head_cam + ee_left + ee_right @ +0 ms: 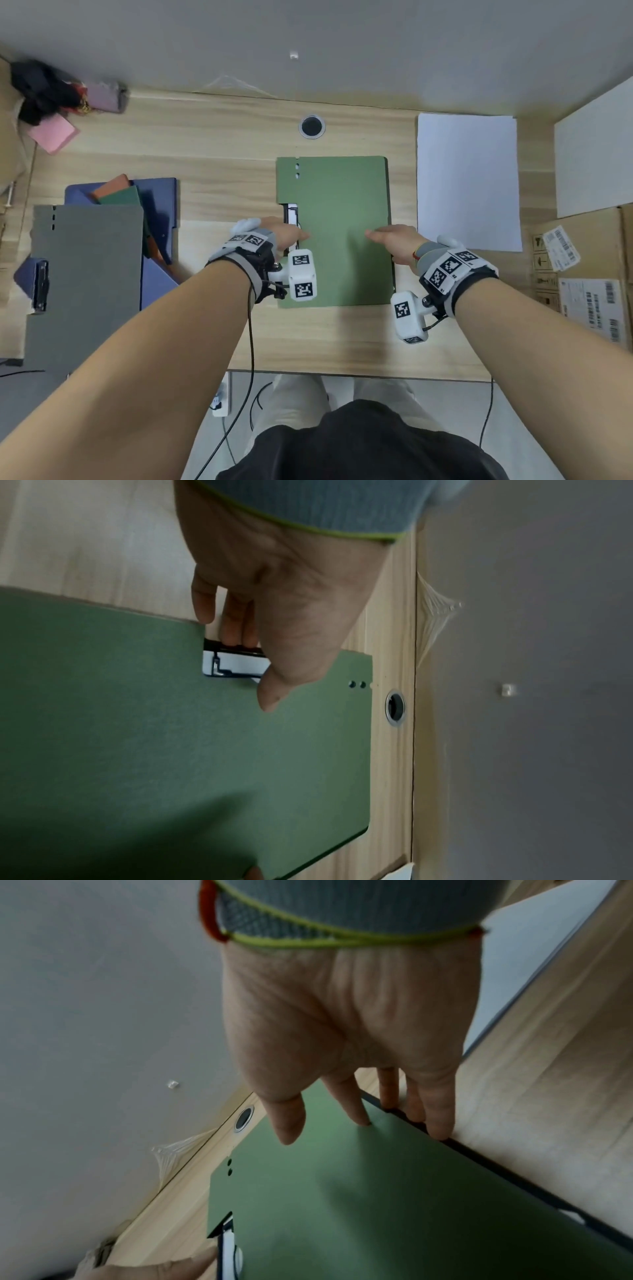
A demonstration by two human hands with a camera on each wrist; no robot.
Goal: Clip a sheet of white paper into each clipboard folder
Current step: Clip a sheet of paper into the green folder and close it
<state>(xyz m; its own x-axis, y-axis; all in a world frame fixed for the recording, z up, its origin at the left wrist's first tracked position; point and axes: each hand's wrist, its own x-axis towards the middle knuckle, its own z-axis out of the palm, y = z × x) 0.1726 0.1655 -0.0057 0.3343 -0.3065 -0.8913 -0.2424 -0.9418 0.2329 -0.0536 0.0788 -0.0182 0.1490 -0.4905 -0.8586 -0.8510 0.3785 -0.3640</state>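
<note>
A closed green clipboard folder (339,212) (171,737) (377,1204) lies flat at the middle of the wooden desk. Its black clip (291,216) (232,666) shows white inside a cut-out in the cover's left edge. My left hand (291,236) (251,672) is at that cut-out, straight fingers (232,631) touching the clip's outer edge and the thumb over the cover. My right hand (380,236) (349,1123) is at the folder's right edge. Its thumb and forefinger lie on the cover, and the other fingers (438,1123) touch the edge. A white paper stack (467,181) lies to the right.
A grey folder (85,274) lies at the left on blue folders (157,192). Cardboard boxes (582,274) and a white board (596,150) line the right side. A cable hole (311,126) sits behind the green folder. Pink notes (53,135) and dark clutter fill the far left corner.
</note>
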